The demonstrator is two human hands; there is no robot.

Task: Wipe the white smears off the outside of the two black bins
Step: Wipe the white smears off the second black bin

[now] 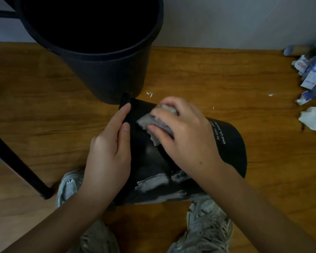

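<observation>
Hands work close together on the smaller black bin (pixel 232 143), which lies on its side on the wooden floor (pixel 226 73) between the person's shoes (pixel 210 227). The right hand (pixel 182 136) has its fingers curled round a crumpled grey cloth (pixel 153 123) and presses it against the bin's upturned wall near one end. The left hand (pixel 108 159) steadies the bin from the side, fingers reaching along its edge and thumb resting on the black surface; it holds no cloth. The step in hand, as I judge it, is the wiping of this first bin, and it is not far along: broad white smears (pixel 153 181) remain on the wall nearer the person, well apart from the cloth. The next move calls for drawing the cloth back toward those streaks with firm pressure while the left hand keeps the rounded bin from rolling. The larger black bin (pixel 102 52) stands upright just beyond, nearly touching the lying one; whether it carries smears cannot be told from here. Crumpled paper and wrappers (pixel 314 84) lie on the floor at the right, and a dark furniture leg (pixel 18 161) crosses the left.
</observation>
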